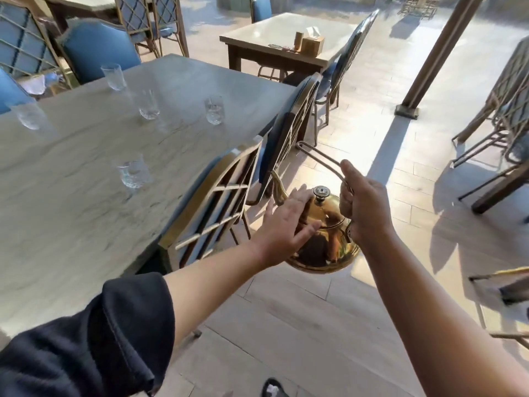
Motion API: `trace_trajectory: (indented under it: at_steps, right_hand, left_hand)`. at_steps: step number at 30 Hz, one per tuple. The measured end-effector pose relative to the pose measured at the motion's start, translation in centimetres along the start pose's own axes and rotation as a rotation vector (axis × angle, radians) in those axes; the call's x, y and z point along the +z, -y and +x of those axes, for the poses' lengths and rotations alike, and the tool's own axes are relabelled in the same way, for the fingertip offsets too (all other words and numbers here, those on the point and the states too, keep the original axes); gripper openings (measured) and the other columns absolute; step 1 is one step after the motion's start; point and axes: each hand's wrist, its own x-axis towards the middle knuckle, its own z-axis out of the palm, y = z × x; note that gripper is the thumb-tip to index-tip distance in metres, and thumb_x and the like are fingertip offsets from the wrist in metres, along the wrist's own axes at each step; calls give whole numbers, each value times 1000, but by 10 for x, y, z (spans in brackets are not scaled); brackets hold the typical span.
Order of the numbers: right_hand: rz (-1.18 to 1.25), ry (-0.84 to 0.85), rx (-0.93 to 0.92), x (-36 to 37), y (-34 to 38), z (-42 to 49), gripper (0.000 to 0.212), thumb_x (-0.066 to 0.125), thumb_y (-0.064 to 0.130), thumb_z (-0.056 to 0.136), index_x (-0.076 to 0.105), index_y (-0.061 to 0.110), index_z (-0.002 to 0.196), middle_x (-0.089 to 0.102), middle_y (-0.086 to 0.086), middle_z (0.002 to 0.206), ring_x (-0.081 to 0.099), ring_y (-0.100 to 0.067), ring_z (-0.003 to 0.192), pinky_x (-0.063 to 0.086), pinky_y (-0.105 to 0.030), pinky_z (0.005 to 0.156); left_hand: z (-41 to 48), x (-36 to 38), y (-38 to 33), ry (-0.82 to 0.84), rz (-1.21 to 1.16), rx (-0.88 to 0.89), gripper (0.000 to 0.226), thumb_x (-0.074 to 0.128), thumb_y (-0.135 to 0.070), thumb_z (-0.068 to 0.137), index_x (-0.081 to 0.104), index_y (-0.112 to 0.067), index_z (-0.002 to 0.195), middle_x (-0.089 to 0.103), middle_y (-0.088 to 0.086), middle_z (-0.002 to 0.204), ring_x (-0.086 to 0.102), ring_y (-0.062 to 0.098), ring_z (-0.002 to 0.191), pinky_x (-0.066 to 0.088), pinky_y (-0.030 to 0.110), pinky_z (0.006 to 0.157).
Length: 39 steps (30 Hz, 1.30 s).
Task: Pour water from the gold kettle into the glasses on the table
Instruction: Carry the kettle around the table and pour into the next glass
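blue padded chairs (217, 202) with gold lattice backs sat around, a second table (274, 32) behind held a tissue box (312, 45), brown post (440, 53) stood on sunlit tile floor (315, 325)

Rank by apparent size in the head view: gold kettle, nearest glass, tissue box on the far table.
1. Shiny gold metal kettle, largest by far.
2. Nearest clear drinking glass and square wooden tissue box: they look about alike. The box sits much farther away, so true sizes stay unsure.
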Motion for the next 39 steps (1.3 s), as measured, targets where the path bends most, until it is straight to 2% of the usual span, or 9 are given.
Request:
trace_trajectory:
  at_steps: [5, 9, 14, 17, 20, 24, 31, 35, 39]
  right_hand:
    - [22, 20, -17, 30, 0, -61, 60, 53, 30, 94, 42, 22, 37, 30, 10, 36, 22, -8, 34, 23, -20, 37]
    - [28, -3, -25, 67, -2, -113, 59, 55, 33, 93, 42, 22, 37, 30, 9, 37, 22, -9, 34, 24, -19, 37]
    - [51, -4, -9, 126, -5, -172, 60, 55, 35, 92, 42, 22, 36, 30, 9, 36, 21, -10, 36, 22, -22, 39]
    - [60, 18, 22, 163, -12, -198, 59, 54, 34, 93, 46, 22, 35, 31, 9, 37, 22, -11, 36, 22, -22, 38]
    - [72, 46, 57, 199, -20, -214, 53, 55, 35, 93, 42, 20, 44, 30, 7, 39, 22, -12, 38, 20, -25, 41]
    - [56, 112, 90, 253, -33, -218, 52, 57, 34, 92, 43, 19, 44, 30, 6, 39, 22, -12, 38, 21, -24, 42]
    - [105, 217, 98, 336, -53, -190, 49, 56, 34, 93, 40, 15, 50, 29, 7, 39, 20, -11, 38, 19, -23, 41]
    - [115, 249, 103, 384, -61, -157, 53, 55, 34, 93, 43, 21, 43, 30, 8, 38, 21, -10, 37, 20, -23, 40]
    - [135, 261, 113, 434, -60, -124, 50, 56, 32, 93, 35, 19, 49, 27, 9, 39, 19, -8, 36, 17, -21, 40]
  left_hand:
    - [-67, -23, -3, -29, -10, 19, 63, 37, -46, 95, 15, -20, 148, 17, -1, 158, 13, 14, 145, 0, 55, 116]
    - [-124, -48, 5, -40, 7, 39, 61, 37, -46, 95, 20, -19, 146, 22, -1, 156, 17, 15, 144, -2, 56, 115]
    - [-199, -89, 21, -46, 31, 41, 59, 38, -43, 97, 18, -20, 147, 18, -1, 157, 14, 14, 145, -8, 47, 114]
    - [-241, -109, 38, -84, 25, 19, 58, 36, -44, 96, 21, -20, 147, 21, 0, 157, 15, 16, 145, -6, 47, 114]
    - [-271, -127, 60, -125, 45, -11, 59, 35, -48, 95, 24, -19, 145, 27, 0, 154, 19, 16, 144, -1, 52, 117]
    - [-296, -151, 99, -208, 40, -83, 66, 28, -55, 90, 25, -19, 145, 28, 1, 154, 21, 17, 143, 2, 52, 117]
    - [-299, -196, 170, -298, 60, -139, 63, 29, -53, 91, 26, -19, 145, 31, 0, 153, 23, 16, 143, 0, 48, 116]
    - [-284, -229, 209, -321, 53, -153, 63, 30, -52, 91, 28, -19, 144, 32, 1, 153, 23, 17, 143, 1, 48, 116]
    - [-268, -264, 250, -335, 61, -185, 63, 29, -53, 91, 27, -20, 144, 31, 0, 153, 21, 16, 144, 5, 52, 117]
